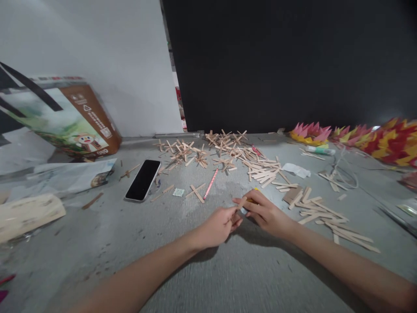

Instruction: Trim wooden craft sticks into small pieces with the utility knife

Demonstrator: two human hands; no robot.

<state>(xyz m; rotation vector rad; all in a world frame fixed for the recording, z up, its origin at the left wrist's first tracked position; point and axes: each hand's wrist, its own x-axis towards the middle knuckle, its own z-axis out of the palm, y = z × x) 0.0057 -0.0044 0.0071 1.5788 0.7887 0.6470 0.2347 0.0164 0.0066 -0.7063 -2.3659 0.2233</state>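
Note:
Pinched in my left hand (223, 224) is a wooden craft stick (241, 202), its free end pointing up and away from me. My right hand (264, 214) meets it from the right, fingers curled round a small yellow-and-white thing (256, 190) whose kind I cannot make out because the fingers cover most of it. Both hands are close together over the grey table. Just beyond them lie a pink patterned pencil (211, 184) and two craft sticks crossed in an X (196, 193).
Crossed sticks (185, 152) and loose sticks (263, 171) spread across the back. More sticks (325, 213) lie right of my hands. A phone (143, 180), a printed bag (87, 121), a glue stick (321, 150) and folded-paper pieces (311, 133) stand around them.

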